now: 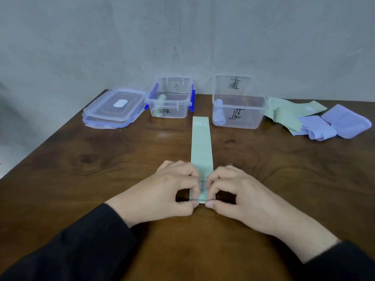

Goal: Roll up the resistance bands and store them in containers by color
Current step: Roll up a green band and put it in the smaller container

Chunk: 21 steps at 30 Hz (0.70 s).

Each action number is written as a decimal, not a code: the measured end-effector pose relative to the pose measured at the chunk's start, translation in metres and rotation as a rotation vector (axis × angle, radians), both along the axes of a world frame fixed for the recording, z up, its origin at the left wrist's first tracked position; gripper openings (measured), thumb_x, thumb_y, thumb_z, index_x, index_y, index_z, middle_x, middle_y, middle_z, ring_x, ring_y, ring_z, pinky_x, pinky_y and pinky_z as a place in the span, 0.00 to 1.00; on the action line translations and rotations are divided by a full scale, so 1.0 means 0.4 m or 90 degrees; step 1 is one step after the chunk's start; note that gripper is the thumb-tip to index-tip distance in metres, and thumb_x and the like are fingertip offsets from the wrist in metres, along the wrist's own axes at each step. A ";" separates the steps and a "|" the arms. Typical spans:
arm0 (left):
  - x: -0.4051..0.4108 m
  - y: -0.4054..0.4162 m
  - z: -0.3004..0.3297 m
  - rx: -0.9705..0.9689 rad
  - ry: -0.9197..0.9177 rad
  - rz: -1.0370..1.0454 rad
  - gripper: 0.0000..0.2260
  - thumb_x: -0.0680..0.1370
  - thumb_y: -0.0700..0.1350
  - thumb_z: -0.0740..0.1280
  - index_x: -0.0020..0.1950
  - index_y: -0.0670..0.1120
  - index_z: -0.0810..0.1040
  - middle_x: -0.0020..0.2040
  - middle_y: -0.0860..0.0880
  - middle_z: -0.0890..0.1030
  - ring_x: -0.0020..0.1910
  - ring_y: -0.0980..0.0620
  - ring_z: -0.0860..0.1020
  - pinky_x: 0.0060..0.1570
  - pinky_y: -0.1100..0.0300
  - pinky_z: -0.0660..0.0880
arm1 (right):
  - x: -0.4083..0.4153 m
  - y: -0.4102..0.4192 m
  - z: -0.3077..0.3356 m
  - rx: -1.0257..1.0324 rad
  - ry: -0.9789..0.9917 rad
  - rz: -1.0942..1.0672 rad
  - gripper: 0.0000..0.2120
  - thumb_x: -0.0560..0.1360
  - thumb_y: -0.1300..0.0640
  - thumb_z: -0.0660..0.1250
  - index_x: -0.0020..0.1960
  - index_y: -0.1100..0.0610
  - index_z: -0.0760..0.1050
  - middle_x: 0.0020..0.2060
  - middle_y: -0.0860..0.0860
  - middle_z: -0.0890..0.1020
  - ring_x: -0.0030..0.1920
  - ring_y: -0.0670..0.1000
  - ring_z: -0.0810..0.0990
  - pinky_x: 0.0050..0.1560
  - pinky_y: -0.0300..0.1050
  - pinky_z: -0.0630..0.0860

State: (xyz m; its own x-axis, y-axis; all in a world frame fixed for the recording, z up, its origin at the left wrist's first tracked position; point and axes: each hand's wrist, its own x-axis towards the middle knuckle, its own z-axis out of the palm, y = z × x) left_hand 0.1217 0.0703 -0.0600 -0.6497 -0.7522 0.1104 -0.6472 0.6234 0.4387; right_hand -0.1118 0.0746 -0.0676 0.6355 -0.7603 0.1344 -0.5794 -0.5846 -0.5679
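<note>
At the near edge of a wooden bench (81,169), the left hand (172,187) and right hand (233,189) pinch the near end of a flat green band (201,147), which stretches away toward two clear containers. The left container (169,102) holds a green roll, the right container (239,106) blue rolls. Loose bands (316,120) lie far right, stacked lids (113,108) far left.

Band's (201,147) near end hidden under fingers (193,179); box (239,110) markings unreadable; sleeves (85,246) cut by bottom edge.
</note>
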 end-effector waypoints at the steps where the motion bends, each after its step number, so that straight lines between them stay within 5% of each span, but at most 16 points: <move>1: 0.000 -0.001 -0.001 0.007 0.005 0.003 0.04 0.75 0.50 0.70 0.42 0.56 0.76 0.51 0.60 0.73 0.58 0.59 0.69 0.64 0.64 0.59 | 0.001 0.000 0.001 0.009 -0.001 -0.005 0.05 0.76 0.46 0.70 0.43 0.45 0.78 0.51 0.37 0.76 0.58 0.45 0.72 0.63 0.41 0.66; 15: 0.002 -0.017 -0.008 0.010 0.030 0.020 0.06 0.75 0.48 0.69 0.41 0.58 0.74 0.48 0.58 0.75 0.54 0.54 0.73 0.64 0.62 0.61 | 0.010 -0.011 0.001 -0.047 0.018 -0.006 0.03 0.77 0.50 0.68 0.46 0.43 0.77 0.47 0.38 0.76 0.55 0.44 0.73 0.63 0.41 0.65; 21: 0.009 -0.018 -0.010 -0.054 -0.019 0.004 0.05 0.75 0.55 0.70 0.42 0.57 0.76 0.49 0.61 0.74 0.53 0.59 0.72 0.62 0.63 0.61 | 0.008 -0.014 -0.004 -0.082 0.040 0.000 0.08 0.76 0.42 0.67 0.49 0.45 0.80 0.49 0.37 0.75 0.56 0.42 0.73 0.64 0.41 0.65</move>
